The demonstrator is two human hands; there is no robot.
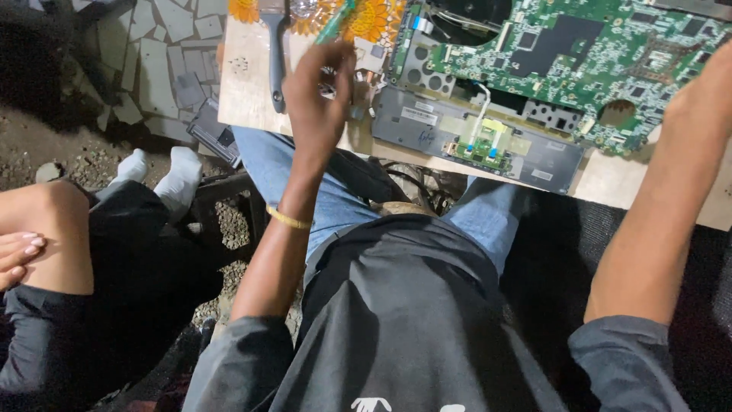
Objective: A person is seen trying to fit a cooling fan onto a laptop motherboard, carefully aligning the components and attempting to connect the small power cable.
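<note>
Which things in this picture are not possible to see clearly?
Head view:
- Right hand: cut off by the right edge; fingers and grip unseen.
- Left hand: its back hides whatever the fingers pinch.
- Green circuit board: cut off by the top edge.
- Brush: bristles cut off at the top edge.

Green circuit board (pixel 579 46), grey brush (pixel 276 46), orange sunflower cloth (pixel 374 19)

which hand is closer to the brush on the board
Left. The left hand is right beside the brush, just to its right. The right hand is far across the circuit board.
</note>
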